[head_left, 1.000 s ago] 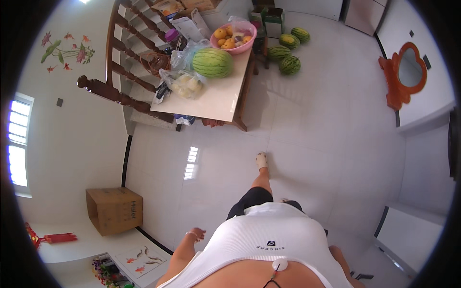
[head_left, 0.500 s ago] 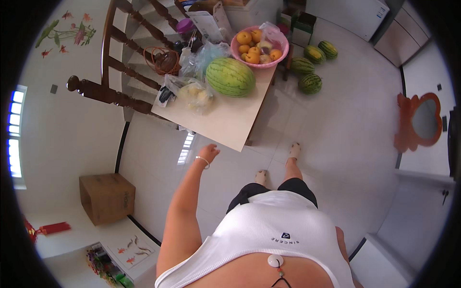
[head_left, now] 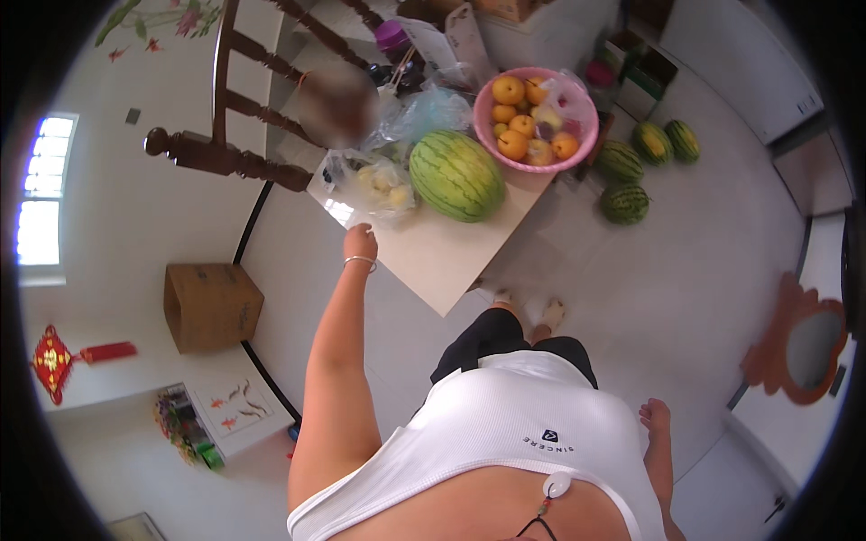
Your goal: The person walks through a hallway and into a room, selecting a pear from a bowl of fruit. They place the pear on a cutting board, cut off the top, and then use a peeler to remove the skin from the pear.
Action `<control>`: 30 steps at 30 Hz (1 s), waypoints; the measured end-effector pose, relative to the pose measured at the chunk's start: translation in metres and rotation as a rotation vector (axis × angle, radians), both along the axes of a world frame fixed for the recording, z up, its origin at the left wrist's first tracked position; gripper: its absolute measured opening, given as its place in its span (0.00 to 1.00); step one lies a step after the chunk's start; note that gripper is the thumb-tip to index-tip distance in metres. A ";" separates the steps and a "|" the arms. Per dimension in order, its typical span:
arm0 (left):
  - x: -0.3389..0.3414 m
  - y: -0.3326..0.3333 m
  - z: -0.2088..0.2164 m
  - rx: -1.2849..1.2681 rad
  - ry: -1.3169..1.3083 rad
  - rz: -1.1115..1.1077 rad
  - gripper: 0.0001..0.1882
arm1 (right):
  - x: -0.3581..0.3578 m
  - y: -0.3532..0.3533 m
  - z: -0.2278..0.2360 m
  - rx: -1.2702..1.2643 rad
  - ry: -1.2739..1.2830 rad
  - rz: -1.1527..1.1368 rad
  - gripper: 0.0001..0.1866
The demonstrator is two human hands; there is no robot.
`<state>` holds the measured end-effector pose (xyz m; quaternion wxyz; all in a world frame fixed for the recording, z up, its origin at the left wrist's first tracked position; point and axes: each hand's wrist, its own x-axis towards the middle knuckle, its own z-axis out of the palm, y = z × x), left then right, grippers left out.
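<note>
My left hand [head_left: 361,242], with a bangle [head_left: 360,262] on its wrist, is by the left edge of the table [head_left: 442,270]. Its fingers are loosely bent and nothing shows in them. Just beyond it lies a clear plastic bag [head_left: 383,187] with pale yellow pieces inside; I see no contact. A large green watermelon [head_left: 457,176] rests to the right of the bag. Behind that stands a pink basket [head_left: 577,155] of orange-yellow round fruit [head_left: 513,144], partly covered by a plastic bag. Low at my right side hangs my right hand [head_left: 656,416], open and holding nothing.
Several smaller watermelons [head_left: 624,204] lie on the floor right of the table. A wooden stair railing [head_left: 234,164] borders the table's left. A cardboard box [head_left: 216,307] stands by the left wall, and an orange-framed mirror [head_left: 803,347] is at the right.
I am closer to the table, and my left hand has moved forward to its left edge. My right hand has come into view at my side. The view has turned.
</note>
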<state>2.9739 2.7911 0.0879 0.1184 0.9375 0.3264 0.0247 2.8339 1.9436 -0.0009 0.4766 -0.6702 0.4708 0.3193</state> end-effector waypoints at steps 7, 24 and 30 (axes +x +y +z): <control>0.087 0.050 -0.047 -0.045 -0.055 0.033 0.11 | 0.118 0.043 0.039 -0.011 -0.161 0.197 0.15; 0.153 0.057 -0.156 -0.111 0.370 0.360 0.45 | 0.212 0.057 0.066 -0.067 -0.011 0.377 0.13; 0.151 0.070 -0.159 -0.259 0.275 0.385 0.44 | 0.331 0.120 0.104 -0.061 0.061 0.478 0.15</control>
